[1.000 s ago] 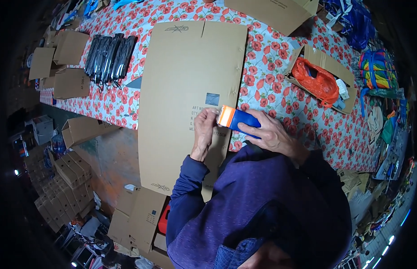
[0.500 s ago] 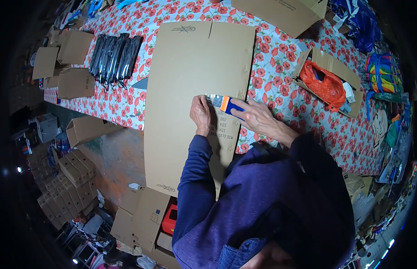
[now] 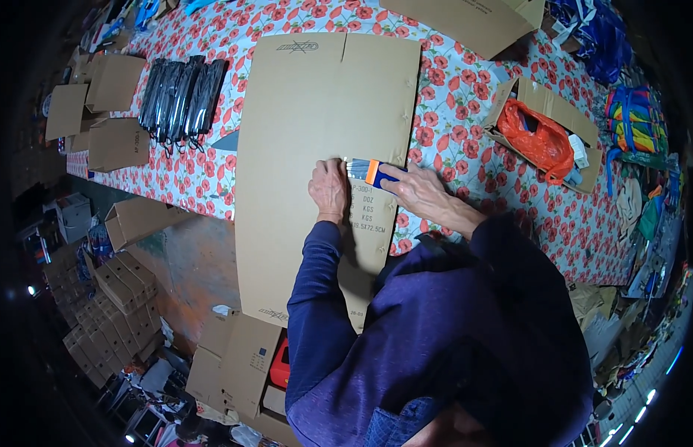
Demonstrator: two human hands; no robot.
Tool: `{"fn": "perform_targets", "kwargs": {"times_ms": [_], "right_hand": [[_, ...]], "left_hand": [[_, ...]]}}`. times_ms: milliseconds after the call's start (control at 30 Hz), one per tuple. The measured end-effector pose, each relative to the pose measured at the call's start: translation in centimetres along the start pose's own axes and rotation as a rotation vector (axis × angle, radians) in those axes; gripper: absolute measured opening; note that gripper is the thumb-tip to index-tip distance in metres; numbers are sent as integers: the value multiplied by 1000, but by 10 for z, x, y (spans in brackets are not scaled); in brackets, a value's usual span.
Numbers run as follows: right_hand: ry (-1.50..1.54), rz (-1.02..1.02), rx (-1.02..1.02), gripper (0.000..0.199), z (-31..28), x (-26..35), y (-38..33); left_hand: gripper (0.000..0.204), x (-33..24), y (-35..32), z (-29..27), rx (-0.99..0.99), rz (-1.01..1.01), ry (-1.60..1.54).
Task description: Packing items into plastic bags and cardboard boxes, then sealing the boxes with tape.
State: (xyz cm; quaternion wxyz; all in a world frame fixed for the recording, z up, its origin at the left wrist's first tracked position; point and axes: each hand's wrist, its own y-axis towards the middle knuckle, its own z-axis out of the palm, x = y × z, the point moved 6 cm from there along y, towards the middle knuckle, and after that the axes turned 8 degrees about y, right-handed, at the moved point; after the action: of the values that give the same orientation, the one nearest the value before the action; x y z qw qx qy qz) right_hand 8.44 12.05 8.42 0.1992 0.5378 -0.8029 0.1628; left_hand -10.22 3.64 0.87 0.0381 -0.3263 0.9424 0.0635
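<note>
A flat brown cardboard box (image 3: 316, 104) lies lengthwise across the table in front of me, with dark print beside my hands. My right hand (image 3: 422, 192) is closed on the blue end of a small flat packet (image 3: 371, 173). The packet has an orange band, and its other end is clear and shiny with light tips. My left hand (image 3: 329, 190) rests on the cardboard at that clear end, its fingers curled in. What the left fingertips hold, if anything, is hidden.
A poppy-patterned cloth (image 3: 454, 123) covers the table. Black wrapped bundles (image 3: 182, 100) lie at left, beside open cartons (image 3: 112, 112). On the right sits an open box (image 3: 581, 119) with an orange plastic bag (image 3: 536, 141). Stacked cartons (image 3: 123, 298) stand on the floor at left.
The view has shifted slightly, so the table and box appear a little farther left. Both hands stay close together at the packet, the left one turned slightly.
</note>
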Motion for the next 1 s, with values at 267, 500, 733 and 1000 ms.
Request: {"fn": "perform_targets", "kwargs": {"times_ms": [267,500,733,1000], "right_hand": [[27,14,-14,23,-3,-5,-6],[-10,-35,57,16,-18,-7,-14],[40,-58,163,10,-5,-9,12],[-243,19,720,10,2,42,84]], "left_hand": [[44,-35,-10,-14,88,364,-401],[48,-34,-34,23,96,283,-34],[49,-31,-35,29,138,255,-18],[53,-35,-39,33,73,282,52]]}}
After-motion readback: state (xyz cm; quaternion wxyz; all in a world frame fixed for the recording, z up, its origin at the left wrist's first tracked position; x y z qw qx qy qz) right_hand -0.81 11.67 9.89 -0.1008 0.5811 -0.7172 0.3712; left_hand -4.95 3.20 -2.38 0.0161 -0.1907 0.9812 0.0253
